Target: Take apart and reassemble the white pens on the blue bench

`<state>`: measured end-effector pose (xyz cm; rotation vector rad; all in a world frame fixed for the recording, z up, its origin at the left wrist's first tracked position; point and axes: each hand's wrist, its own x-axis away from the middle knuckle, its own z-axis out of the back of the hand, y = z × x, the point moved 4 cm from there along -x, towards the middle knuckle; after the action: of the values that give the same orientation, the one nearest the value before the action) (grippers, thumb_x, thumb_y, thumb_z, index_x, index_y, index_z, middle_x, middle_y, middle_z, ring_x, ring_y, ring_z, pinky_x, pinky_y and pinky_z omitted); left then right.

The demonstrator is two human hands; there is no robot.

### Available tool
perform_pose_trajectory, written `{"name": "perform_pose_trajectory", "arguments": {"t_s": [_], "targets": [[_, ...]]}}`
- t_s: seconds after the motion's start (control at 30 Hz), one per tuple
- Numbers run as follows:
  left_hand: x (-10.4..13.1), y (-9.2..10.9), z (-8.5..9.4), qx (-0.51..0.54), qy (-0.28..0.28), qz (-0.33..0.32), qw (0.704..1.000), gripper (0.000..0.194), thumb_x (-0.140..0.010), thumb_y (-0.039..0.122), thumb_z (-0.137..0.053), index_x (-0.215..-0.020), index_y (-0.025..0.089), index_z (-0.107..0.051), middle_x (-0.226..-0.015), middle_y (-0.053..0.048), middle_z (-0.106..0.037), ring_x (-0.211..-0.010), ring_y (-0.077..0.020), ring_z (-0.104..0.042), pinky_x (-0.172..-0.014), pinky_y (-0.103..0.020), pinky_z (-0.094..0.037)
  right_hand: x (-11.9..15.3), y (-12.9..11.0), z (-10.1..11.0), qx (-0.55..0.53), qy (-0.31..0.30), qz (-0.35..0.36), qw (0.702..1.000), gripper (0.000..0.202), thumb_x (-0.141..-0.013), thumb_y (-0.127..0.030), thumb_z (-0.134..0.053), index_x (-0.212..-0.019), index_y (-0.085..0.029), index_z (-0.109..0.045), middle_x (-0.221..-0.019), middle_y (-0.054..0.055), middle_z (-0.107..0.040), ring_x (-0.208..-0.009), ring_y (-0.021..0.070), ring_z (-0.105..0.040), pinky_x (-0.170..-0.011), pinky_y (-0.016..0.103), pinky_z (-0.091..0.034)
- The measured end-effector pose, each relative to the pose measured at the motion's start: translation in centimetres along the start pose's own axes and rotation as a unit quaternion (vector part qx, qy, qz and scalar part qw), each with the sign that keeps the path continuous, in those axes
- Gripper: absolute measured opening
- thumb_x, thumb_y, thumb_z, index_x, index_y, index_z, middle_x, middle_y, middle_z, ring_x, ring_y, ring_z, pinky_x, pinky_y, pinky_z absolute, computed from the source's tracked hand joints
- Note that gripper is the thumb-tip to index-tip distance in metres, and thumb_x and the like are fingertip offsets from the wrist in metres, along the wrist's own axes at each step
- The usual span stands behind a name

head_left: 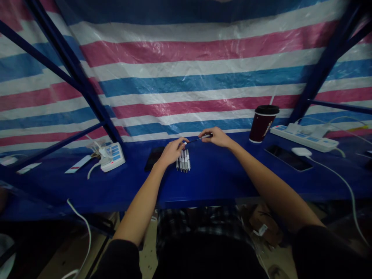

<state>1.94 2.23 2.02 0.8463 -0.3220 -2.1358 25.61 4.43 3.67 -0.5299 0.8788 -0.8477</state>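
Both my hands hold one thin dark pen point(195, 140) just above a blue table point(215, 176). My left hand point(172, 150) pinches its left, white-tipped end. My right hand point(216, 136) grips its right end. Directly below, several white pens point(183, 161) lie side by side in a neat row on the table, touching the heel of my left hand. A dark flat object point(153, 157), like a phone or tray, lies just left of that hand.
A dark red paper cup point(262, 124) with a black lid stands to the right. Beyond it are a white power strip point(303, 137), a black phone point(288, 157) and a white charger cable point(334, 170). Another power strip point(112, 156) sits at left. A striped tarp hangs behind.
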Motion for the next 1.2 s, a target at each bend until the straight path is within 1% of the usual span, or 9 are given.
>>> {"name": "perform_pose_trajectory", "arguments": {"t_s": [0.17, 0.33, 0.43, 0.57, 0.7, 0.8, 0.97, 1.07, 1.2], "targets": [[0.0, -0.3, 0.3, -0.007, 0.01, 0.005, 1.0, 0.031, -0.097, 0.023, -0.05, -0.121, 0.027, -0.069, -0.092, -0.004, -0.073, -0.075, -0.0202, -0.066, -0.072, -0.031, -0.046, -0.1, 1.1, 1.1, -0.003, 0.011, 0.0, 1.0, 0.014, -0.081, -0.019, -0.07, -0.092, -0.019, -0.078, -0.097, 0.008, -0.077, -0.093, 0.024, -0.068, -0.089, 0.038, -0.047], [-0.1, -0.4, 0.4, -0.005, 0.017, 0.0, 1.0, 0.032, -0.097, 0.023, -0.05, -0.121, 0.027, -0.07, -0.091, -0.004, -0.073, -0.077, -0.0204, -0.066, -0.073, -0.03, -0.047, -0.2, 2.4, 0.4, -0.087, 0.023, -0.059, 0.994, 0.022, -0.089, -0.037, -0.065, -0.089, -0.017, -0.074, -0.074, 0.004, -0.066, -0.067, 0.0172, -0.057, -0.065, 0.03, -0.046], [-0.1, -0.4, 0.3, 0.005, 0.018, -0.005, 1.0, 0.033, -0.096, 0.022, -0.049, -0.122, 0.027, -0.07, -0.093, -0.004, -0.072, -0.079, -0.0204, -0.067, -0.074, -0.03, -0.048, -0.3, 2.4, -1.0, -0.106, 0.019, -0.071, 0.992, 0.03, -0.085, -0.046, -0.068, -0.087, -0.017, -0.074, -0.071, 0.003, -0.063, -0.063, 0.0155, -0.052, -0.057, 0.028, -0.042], [-0.1, -0.2, -0.1, 0.025, 0.013, -0.007, 1.0, 0.034, -0.096, 0.022, -0.05, -0.123, 0.026, -0.07, -0.094, -0.004, -0.072, -0.076, -0.0192, -0.066, -0.075, -0.03, -0.049, -0.3, 1.7, -2.4, -0.073, 0.034, -0.073, 0.994, 0.03, -0.078, -0.046, -0.074, -0.082, -0.017, -0.075, -0.067, 0.001, -0.062, -0.06, 0.014, -0.048, -0.057, 0.027, -0.037], [-0.2, -0.3, -0.3, 0.06, 0.019, -0.002, 0.998, 0.031, -0.097, 0.028, -0.053, -0.122, 0.025, -0.071, -0.092, -0.004, -0.073, -0.081, -0.0198, -0.067, -0.082, -0.032, -0.05, -0.3, 1.4, -2.3, -0.06, 0.049, -0.084, 0.993, 0.034, -0.076, -0.05, -0.074, -0.079, -0.016, -0.075, -0.062, 0.001, -0.059, -0.059, 0.014, -0.048, -0.057, 0.028, -0.036], [-0.5, -0.7, 0.2, 0.094, 0.071, 0.004, 0.993, 0.031, -0.093, 0.031, -0.062, -0.121, 0.023, -0.073, -0.1, -0.005, -0.075, -0.096, -0.0221, -0.068, -0.093, -0.036, -0.049, -0.2, 1.7, -1.3, -0.072, 0.075, -0.099, 0.99, 0.037, -0.074, -0.052, -0.076, -0.079, -0.016, -0.075, -0.058, 0.0, -0.056, -0.056, 0.0139, -0.047, -0.055, 0.029, -0.035], [-0.7, -2.0, 1.6, 0.272, 0.158, 0.075, 0.946, 0.04, -0.083, 0.039, -0.076, -0.116, 0.017, -0.074, -0.106, -0.012, -0.078, -0.105, -0.0266, -0.07, -0.094, -0.038, -0.051, 0.1, 3.0, 0.9, -0.142, 0.151, -0.141, 0.968, 0.035, -0.076, -0.05, -0.079, -0.077, -0.015, -0.073, -0.053, -0.001, -0.048, -0.051, 0.012, -0.04, -0.05, 0.028, -0.035], [-0.5, -2.3, 1.9, 0.369, 0.164, 0.121, 0.907, 0.047, -0.079, 0.039, -0.08, -0.12, 0.015, -0.072, -0.11, -0.014, -0.077, -0.108, -0.0271, -0.071, -0.091, -0.037, -0.054, 0.4, 3.5, 1.3, -0.192, 0.163, -0.168, 0.953, 0.031, -0.078, -0.043, -0.079, -0.077, -0.013, -0.072, -0.053, -0.003, -0.042, -0.049, 0.0101, -0.035, -0.047, 0.027, -0.035], [-0.4, -2.2, 2.0, 0.422, 0.159, 0.145, 0.881, 0.049, -0.08, 0.038, -0.08, -0.122, 0.016, -0.071, -0.115, -0.014, -0.076, -0.107, -0.0253, -0.071, -0.088, -0.035, -0.056, 0.6, 3.4, 1.1, -0.219, 0.148, -0.18, 0.947, 0.029, -0.081, -0.04, -0.079, -0.078, -0.013, -0.071, -0.053, -0.005, -0.038, -0.048, 0.0086, -0.032, -0.046, 0.026, -0.034]]}}
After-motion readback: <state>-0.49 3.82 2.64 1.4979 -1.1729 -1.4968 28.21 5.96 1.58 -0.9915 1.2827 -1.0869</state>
